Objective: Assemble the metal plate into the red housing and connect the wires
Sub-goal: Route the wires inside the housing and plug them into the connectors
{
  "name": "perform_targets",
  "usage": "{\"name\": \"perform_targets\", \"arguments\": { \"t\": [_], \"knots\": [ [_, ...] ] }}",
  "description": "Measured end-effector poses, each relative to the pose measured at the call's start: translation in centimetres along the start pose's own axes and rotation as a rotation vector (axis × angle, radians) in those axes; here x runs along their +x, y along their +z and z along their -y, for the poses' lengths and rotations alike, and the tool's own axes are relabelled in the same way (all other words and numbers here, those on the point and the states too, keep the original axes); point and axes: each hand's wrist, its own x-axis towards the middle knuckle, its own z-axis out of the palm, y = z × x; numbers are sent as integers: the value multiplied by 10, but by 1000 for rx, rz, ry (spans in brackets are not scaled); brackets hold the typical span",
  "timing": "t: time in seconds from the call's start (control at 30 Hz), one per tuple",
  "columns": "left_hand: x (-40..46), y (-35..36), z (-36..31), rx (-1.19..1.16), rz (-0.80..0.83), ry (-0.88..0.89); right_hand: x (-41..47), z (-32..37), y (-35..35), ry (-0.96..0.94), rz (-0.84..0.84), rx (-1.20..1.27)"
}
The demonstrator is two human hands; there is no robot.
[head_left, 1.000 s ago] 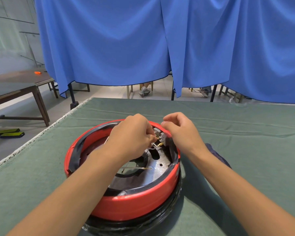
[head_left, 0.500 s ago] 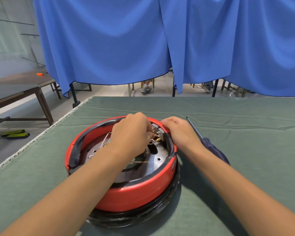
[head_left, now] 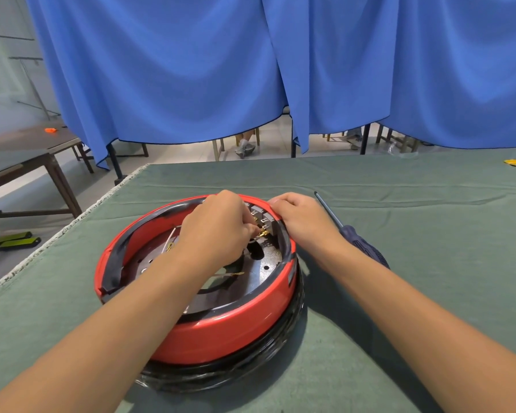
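Head view: red housing [head_left: 221, 329] sat on the green worktop [head_left: 399, 204], metal plate [head_left: 265, 266] inside.
Left hand [head_left: 218, 231]: pinched a brass-tipped wire [head_left: 261, 233] at the terminal block [head_left: 261, 217].
Right hand [head_left: 304, 219]: fingers curled over the housing's far rim.
Screwdriver [head_left: 352, 234]: lay just beside the right wrist.

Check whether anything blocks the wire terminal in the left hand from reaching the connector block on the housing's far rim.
Nothing visible does. The left hand pinches a brass wire terminal right beside the grey connector block, with no part between them. The right hand rests on the red housing rim, off to the side.
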Motion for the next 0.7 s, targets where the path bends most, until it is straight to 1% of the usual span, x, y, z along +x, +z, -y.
{"name": "perform_targets", "arguments": {
  "t": [0.2, 0.7],
  "knots": [
    [-1, -1, 0, -73, 3, 3, -1, 1, -1, 2, 2, 2],
    [5, 3, 2, -5, 8, 12, -2, 1, 0, 10, -5, -16]
  ]
}}
